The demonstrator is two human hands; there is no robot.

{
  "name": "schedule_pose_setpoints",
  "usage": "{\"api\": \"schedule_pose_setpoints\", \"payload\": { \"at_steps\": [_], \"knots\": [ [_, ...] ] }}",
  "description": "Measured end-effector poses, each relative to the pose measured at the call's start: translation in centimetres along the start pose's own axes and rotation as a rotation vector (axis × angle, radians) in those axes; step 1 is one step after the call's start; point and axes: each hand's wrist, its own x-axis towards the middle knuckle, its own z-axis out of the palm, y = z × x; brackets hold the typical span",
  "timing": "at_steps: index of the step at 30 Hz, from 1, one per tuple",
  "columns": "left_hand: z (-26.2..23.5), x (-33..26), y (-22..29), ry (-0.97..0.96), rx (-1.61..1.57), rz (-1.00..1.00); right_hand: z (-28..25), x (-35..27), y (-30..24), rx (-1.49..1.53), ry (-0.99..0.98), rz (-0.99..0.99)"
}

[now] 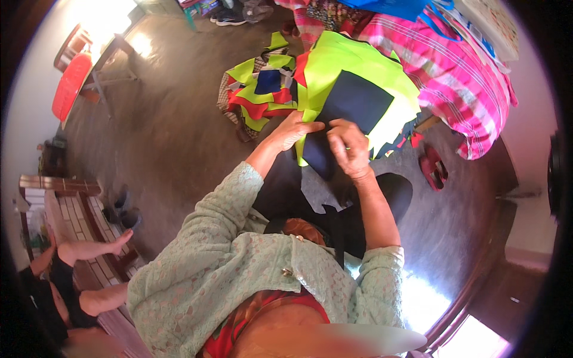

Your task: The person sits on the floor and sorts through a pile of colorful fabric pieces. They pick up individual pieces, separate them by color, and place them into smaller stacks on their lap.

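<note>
In the head view, the gray floor (pixel 173 125) is spreading wide on the left side of the hands. On the right, a pink checked cloth (pixel 441 77) is hanging down near the work, and two dark red shoes (pixel 433 167) are sitting on the floor below it. A heap of bright scraps (pixel 259 89) is lying just left of the work, so that side close by is looking more crowded. The person's dark trouser legs (pixel 285 185) are reaching forward below the hands.

The yellow-green cloth (pixel 325 56) is lying in front of both hands, with a dark square patch (pixel 361 101) showing on it. The left hand (pixel 291 130) is pinching the cloth at its near left edge, and its thumb is pointing toward the patch. The right hand (pixel 349 146) is bending its fingers by the patch's near edge, close to the left thumb. Its fingertips are curling in, so I cannot tell if they are gripping anything.

The left hand's other fingers are hiding behind the cloth. The space under the cloth is looking dark and hard to see. Another person's bare legs (pixel 83 252) are showing at the far left, and the dark round rim is cutting off that side.
</note>
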Motion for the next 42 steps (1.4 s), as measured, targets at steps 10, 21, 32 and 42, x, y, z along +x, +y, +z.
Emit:
{"api": "schedule_pose_setpoints", "payload": {
  "at_steps": [10,21,32,42],
  "knots": [
    [-5.5,-0.5,-2.1,0.139,-0.727,0.033,-1.8,-0.8,6.3,-0.62,0.088,0.172],
    [-20.2,-8.8,-1.2,0.812,-0.664,0.359,-0.6,-1.2,6.3,-0.764,0.001,0.163],
    [-24.9,-0.9,-6.8,0.901,-0.702,0.161,0.2,-1.1,6.7,-0.818,0.034,0.153],
    [-29.5,13.5,-1.3,0.781,-0.59,0.134,0.2,-0.8,6.4,-0.829,0.017,0.18]
  ]
}}
